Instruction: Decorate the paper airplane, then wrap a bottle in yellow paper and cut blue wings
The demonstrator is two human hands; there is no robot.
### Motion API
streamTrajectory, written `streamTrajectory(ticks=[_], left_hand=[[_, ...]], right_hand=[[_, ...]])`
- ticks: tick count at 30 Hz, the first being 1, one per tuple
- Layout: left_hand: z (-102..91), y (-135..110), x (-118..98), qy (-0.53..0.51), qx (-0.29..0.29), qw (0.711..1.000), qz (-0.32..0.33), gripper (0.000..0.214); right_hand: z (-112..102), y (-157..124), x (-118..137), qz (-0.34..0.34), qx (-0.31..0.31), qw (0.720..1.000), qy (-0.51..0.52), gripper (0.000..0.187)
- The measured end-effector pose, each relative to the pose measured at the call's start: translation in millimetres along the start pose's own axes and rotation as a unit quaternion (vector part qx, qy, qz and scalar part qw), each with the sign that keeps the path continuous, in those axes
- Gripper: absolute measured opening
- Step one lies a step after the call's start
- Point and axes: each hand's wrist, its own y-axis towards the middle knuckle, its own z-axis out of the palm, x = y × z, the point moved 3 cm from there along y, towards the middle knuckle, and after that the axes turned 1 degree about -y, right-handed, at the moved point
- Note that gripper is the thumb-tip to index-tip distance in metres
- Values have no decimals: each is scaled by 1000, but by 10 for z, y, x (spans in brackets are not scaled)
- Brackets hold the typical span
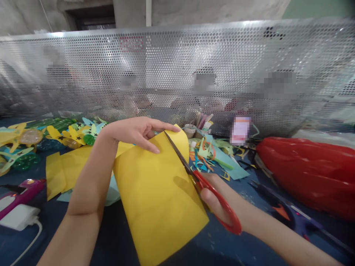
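A sheet of yellow paper (155,192) is held up over the blue table, tilted toward me. My left hand (138,133) grips its upper edge, with the thumb on the near face and a finger stretched along the top. In my right hand (215,195) are red-handled scissors (227,210), the fingers wrapped through the loops. Their dark blades lie along the right part of the sheet, pointing up and left to the top edge. Behind my left forearm lie more yellow sheets (74,166) and a light blue sheet (112,192).
Paper scraps (205,155) lie behind the sheet. At right are a red plastic bag (307,170) and a blue glue gun (299,218). A white adapter (20,217) with a cable sits at left. A perforated metal screen (177,70) stands behind, people beyond it.
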Motion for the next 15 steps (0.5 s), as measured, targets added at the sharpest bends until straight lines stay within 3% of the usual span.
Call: streamTrajectory(ticks=[3, 8, 15], left_hand=[[-4, -2, -3, -1, -11, 1000, -9, 55], [72, 13, -47, 17, 72, 997, -16, 56], [77, 32, -3, 19, 100, 995, -2, 60]], right_hand=[[18, 4, -25, 21, -5, 1000, 11, 58], [58, 3, -57, 53, -8, 998, 28, 59], [82, -13, -97, 79, -29, 996, 17, 62]])
